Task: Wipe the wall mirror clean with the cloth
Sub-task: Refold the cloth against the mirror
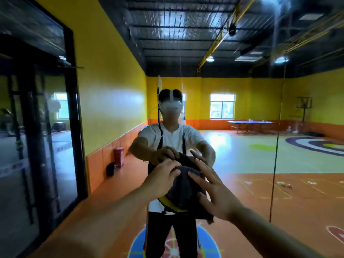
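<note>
A large wall mirror (242,155) fills most of the view and reflects me and a yellow-and-orange hall. A dark grey cloth (183,187) with a yellow edge lies flat against the glass at chest height. My left hand (162,176) presses on the cloth's upper left part, fingers bent over it. My right hand (214,190) lies on the cloth's right side with fingers straight and spread. Both arms reach forward from the bottom of the view. The cloth's lower right corner hangs below my right hand.
A black-framed glass door (42,127) stands to the left of the mirror. A vertical seam (275,155) between mirror panels runs down on the right. In the reflection are a red bin (119,155), a table-tennis table (251,124) and windows.
</note>
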Action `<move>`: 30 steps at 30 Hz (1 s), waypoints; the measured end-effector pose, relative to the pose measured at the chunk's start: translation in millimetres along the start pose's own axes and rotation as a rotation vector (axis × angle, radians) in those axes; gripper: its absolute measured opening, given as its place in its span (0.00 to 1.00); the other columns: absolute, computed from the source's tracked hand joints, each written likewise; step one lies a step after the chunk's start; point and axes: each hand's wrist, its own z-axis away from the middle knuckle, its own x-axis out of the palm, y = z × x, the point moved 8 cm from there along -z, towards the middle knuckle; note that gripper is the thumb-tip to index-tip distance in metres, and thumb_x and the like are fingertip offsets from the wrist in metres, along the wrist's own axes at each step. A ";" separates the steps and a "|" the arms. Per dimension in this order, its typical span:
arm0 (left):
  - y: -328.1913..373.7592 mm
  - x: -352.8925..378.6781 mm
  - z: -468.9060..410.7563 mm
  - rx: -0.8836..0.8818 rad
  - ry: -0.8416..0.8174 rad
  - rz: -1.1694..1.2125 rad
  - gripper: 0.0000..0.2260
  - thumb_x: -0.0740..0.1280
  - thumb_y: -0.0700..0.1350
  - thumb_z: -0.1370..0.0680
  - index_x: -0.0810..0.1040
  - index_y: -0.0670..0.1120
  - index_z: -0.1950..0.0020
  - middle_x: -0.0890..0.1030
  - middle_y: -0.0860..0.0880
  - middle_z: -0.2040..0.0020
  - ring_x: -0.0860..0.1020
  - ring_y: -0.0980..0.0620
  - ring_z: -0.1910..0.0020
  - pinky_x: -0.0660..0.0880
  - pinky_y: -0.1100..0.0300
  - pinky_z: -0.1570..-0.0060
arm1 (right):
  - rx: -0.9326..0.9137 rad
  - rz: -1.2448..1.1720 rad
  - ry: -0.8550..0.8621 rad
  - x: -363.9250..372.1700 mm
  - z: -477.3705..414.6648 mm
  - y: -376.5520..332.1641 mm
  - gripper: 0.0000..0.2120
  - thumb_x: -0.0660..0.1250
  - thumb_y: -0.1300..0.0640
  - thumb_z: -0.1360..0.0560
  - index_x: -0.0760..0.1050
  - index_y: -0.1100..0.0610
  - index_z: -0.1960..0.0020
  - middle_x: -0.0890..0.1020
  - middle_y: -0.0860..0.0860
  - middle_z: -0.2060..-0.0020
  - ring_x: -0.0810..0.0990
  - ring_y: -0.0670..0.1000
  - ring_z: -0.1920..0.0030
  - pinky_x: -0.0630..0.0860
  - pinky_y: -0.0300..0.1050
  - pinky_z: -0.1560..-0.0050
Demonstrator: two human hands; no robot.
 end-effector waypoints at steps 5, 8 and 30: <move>8.0 -80.5 -30.2 0.155 0.037 -0.064 0.09 0.63 0.45 0.15 0.78 0.50 0.37 0.76 0.52 0.42 0.75 0.52 0.42 0.73 0.49 0.38 | 0.200 -0.092 0.203 -5.2 -80.3 -24.3 0.32 0.64 0.56 0.23 0.61 0.42 0.21 0.70 0.45 0.24 0.64 0.49 0.22 0.50 0.37 0.21; 13.6 -129.2 -43.5 0.249 0.072 -0.149 0.10 0.62 0.48 0.15 0.76 0.54 0.34 0.76 0.53 0.39 0.75 0.52 0.40 0.72 0.52 0.39 | 0.252 -0.110 0.294 -23.3 -122.3 -36.9 0.32 0.63 0.57 0.24 0.62 0.39 0.23 0.72 0.40 0.26 0.68 0.47 0.25 0.57 0.47 0.21; 122.2 -362.7 -157.8 0.485 0.480 -0.673 0.10 0.62 0.44 0.17 0.80 0.48 0.39 0.75 0.48 0.37 0.74 0.46 0.42 0.71 0.53 0.43 | -0.208 0.747 0.433 -233.0 -343.7 -75.9 0.17 0.63 0.62 0.30 0.81 0.58 0.43 0.78 0.60 0.39 0.79 0.65 0.46 0.80 0.57 0.45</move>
